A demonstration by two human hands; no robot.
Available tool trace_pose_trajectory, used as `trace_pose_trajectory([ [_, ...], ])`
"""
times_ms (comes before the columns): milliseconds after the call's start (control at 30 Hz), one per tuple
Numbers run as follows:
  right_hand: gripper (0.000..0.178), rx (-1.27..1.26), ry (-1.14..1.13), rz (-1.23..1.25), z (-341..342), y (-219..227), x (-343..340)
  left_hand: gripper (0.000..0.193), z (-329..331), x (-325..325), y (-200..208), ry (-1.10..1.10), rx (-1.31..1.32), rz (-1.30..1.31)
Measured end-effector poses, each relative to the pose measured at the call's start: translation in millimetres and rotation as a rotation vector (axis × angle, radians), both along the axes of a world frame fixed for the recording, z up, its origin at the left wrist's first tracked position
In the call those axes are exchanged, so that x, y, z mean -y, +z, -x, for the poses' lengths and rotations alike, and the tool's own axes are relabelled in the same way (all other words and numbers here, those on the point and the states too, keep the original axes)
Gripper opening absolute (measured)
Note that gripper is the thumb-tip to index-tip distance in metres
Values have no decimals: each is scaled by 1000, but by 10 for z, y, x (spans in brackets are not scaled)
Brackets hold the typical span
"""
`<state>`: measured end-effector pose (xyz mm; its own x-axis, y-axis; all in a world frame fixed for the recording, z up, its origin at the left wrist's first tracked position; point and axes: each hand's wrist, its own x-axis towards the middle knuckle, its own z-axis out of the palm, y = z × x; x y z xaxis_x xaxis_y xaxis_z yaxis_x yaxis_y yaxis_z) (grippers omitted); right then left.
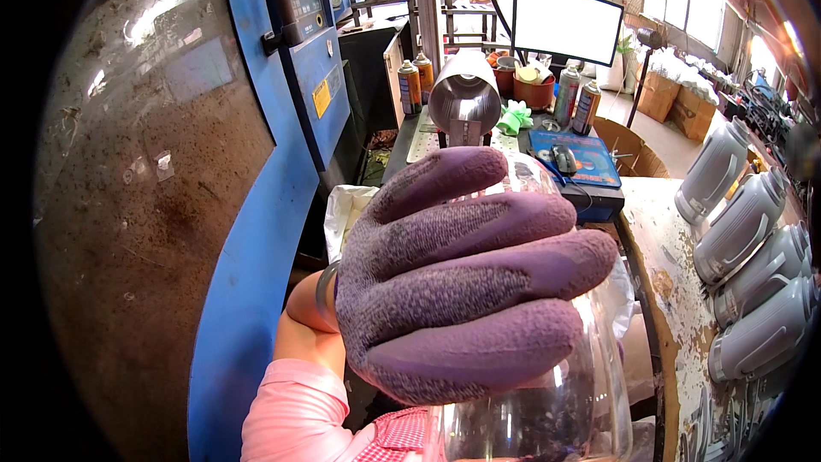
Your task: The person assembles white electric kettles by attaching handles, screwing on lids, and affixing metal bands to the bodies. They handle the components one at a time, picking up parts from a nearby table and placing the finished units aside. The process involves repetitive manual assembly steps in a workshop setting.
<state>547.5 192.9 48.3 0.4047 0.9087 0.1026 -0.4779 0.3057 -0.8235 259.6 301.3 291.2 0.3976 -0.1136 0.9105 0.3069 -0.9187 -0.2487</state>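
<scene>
My left hand, in a purple knitted and coated glove, is large in the middle of the head view. Its fingers bend over a big clear, see-through, jar-like container and rest against its wall. The container's rounded body shows below and right of the fingers, and part of it shows above them. The left thumb is hidden. A wristband and a pink sleeve show on the left arm. My right hand cannot be seen. Beyond the left hand, a shiny metal cylinder lies with its open end toward me.
A blue machine with a brown-stained panel fills the left. Spray cans, a monitor, a green glove and a blue mat are at the back. Several grey jugs line the worn table at right.
</scene>
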Motion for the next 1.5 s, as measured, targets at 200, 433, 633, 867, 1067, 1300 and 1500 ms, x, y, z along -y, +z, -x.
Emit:
trace_pose_trajectory([
  [200,89,-18,9,1,-3,-26,9,50,0,9,3,9,-7,-1],
  [433,87,-5,105,85,-211,-162,36,50,3,-9,-8,-2,-3,-2],
  [633,88,-18,0,-2,-10,-41,65,51,-2,-33,-27,-14,5,7],
  [867,86,41,17,13,16,-40,95,52,25,-36,-37,-25,11,27],
  [1067,87,113,18,14,-83,-230,153,53,7,-73,-109,-86,20,117],
  [1300,97,322,66,-33,-175,536,-17,83,-55,-77,-761,-287,-33,786],
  [1500,80,1303,406,-422,-233,1558,-286,91,-212,53,-1653,-269,-194,1048],
])
